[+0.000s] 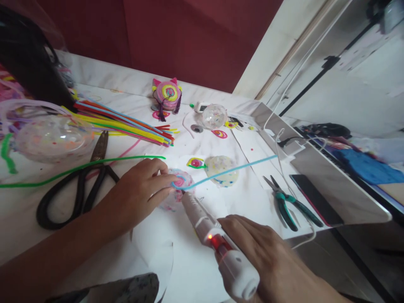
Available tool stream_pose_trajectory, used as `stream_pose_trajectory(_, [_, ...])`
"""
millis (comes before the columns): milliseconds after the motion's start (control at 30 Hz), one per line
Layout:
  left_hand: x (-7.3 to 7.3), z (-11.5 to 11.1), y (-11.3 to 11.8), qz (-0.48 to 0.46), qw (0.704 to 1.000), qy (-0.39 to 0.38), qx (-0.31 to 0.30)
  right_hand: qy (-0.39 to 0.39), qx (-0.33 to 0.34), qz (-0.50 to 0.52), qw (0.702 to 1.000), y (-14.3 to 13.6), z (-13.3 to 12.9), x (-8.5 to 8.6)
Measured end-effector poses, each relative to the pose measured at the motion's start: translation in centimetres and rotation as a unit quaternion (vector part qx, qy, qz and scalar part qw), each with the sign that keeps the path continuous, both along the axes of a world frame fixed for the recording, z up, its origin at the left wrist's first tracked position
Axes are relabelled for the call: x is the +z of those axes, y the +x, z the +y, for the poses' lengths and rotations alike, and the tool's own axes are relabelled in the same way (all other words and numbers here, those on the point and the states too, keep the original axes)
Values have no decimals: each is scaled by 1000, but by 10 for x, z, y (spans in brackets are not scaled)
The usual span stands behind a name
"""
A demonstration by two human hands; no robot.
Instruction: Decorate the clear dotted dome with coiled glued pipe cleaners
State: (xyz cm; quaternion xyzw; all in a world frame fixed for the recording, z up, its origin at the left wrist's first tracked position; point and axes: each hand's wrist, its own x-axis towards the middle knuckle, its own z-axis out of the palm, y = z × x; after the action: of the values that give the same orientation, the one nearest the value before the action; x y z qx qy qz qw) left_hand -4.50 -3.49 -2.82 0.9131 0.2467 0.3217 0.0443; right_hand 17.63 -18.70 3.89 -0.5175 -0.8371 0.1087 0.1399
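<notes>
My left hand (pixel 139 191) pinches a light blue pipe cleaner (pixel 233 170) where it curls around a small pink coil (pixel 179 182). The pipe cleaner's free end runs out to the right. My right hand (pixel 261 248) grips a white glue gun (pixel 202 219) with a lit orange light. Its nozzle is close beside the coil, just under my left fingertips; whether they touch I cannot tell. Beneath the coil lies a clear, glue-like disc with pink and blue specks (pixel 168 204). A similar speckled disc (pixel 222 170) and a small yellow-and-green eye-shaped piece (pixel 196 163) lie beyond.
Black-handled scissors (pixel 81 191) lie left, a green pipe cleaner (pixel 63 175) across them. Green-handled pliers (pixel 282 198) and a dark phone (pixel 315 200) lie right. Behind are bundled pipe cleaners (pixel 132 126), a pink eared ornament (pixel 168 94) and clear domes (pixel 214 116).
</notes>
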Motion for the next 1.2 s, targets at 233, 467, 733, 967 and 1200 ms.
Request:
stream_pose_trajectory(233, [10, 4, 6, 28, 999, 36, -18, 7, -14, 39, 999, 1, 5, 1])
stream_pose_trajectory(467, [19, 7, 8, 49, 997, 28, -52, -11, -11, 89, 996, 6, 4, -5])
stream_pose_trajectory(733, [21, 9, 11, 62, 997, -18, -43, -15, -19, 124, 992, 9, 5, -9])
stream_pose_trajectory(967, [22, 9, 13, 60, 997, -38, -21, -25, -61, 117, 991, 15, 5, -12])
stream_pose_trajectory(1200, [22, 8, 15, 49, 998, -33, -8, -49, -75, 151, 985, 19, 7, -15])
